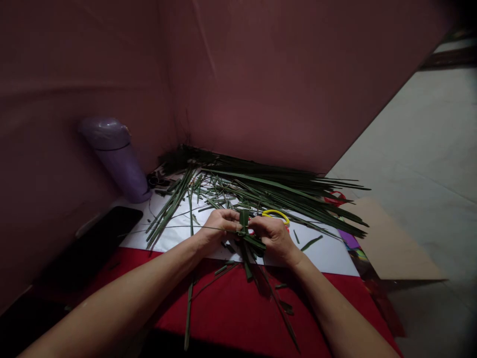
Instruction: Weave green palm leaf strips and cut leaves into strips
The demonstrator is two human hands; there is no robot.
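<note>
Green leaf strips (244,220) are between our left hand (217,222) and right hand (278,239), above the white sheet (324,257), both grips pinching them narrowly. We should press the crossing flat and pull gently.

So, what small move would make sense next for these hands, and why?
Probably the right hand should gently snug the folded leaf strips while the left hand steadies them: both hands meet there, and several ends stick out below.

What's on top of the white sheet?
Long green leaves, cut bits and yellow-handled scissors lie on the white sheet. The hands cover part of it.
</note>
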